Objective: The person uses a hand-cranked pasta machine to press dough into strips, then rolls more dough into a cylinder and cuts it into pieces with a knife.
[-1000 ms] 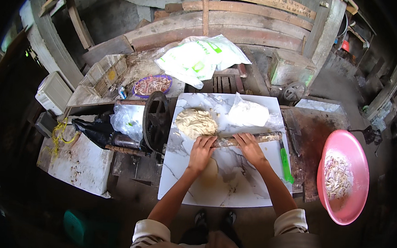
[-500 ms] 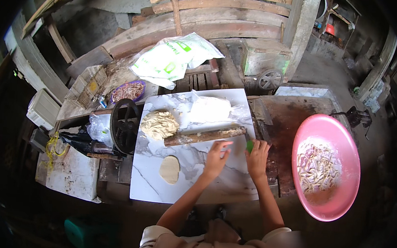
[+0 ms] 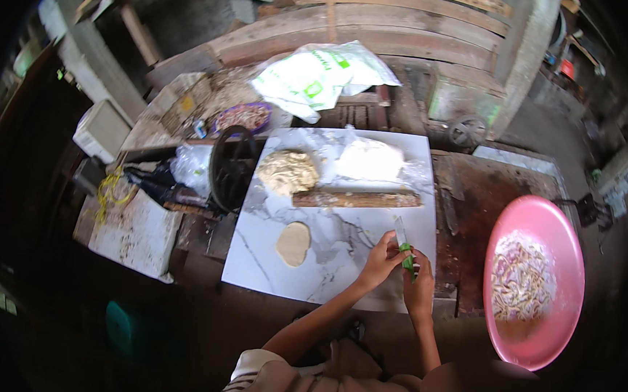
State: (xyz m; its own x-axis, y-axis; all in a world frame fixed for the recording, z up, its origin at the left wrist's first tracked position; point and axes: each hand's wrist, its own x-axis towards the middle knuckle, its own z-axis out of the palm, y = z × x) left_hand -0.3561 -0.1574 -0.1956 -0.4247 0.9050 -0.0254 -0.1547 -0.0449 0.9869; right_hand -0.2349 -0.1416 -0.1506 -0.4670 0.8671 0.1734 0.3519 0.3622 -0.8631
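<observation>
Both hands meet over the right front of the marble-patterned board [image 3: 338, 274]. A small knife [image 3: 400, 231] with a green handle points away from me, its blade slanting up and left. My right hand [image 3: 418, 285] is wrapped round the handle. My left hand [image 3: 380, 262] pinches the knife near where blade and handle join. Left of my hands lies a flattened piece of dough [image 3: 294, 244]. Beyond it sits a lumpy dough mound [image 3: 286, 172], next to a wooden rolling pin [image 3: 357, 200] lying crosswise. White flour [image 3: 371, 159] in clear plastic rests at the back.
A pink basin [image 3: 491, 325] holding floured strips stands on the right. Left of the board are a dark handwheel [image 3: 219, 171] and a purple-rimmed basket [image 3: 266, 123] with pale strips. A white-and-green sack [image 3: 300, 78] lies behind. A green stool [image 3: 119, 326] is at lower left.
My hands have come together, the left now on the knife too. The knife has risen from beside the rolling pin and its blade shows. The whole view has shifted.
</observation>
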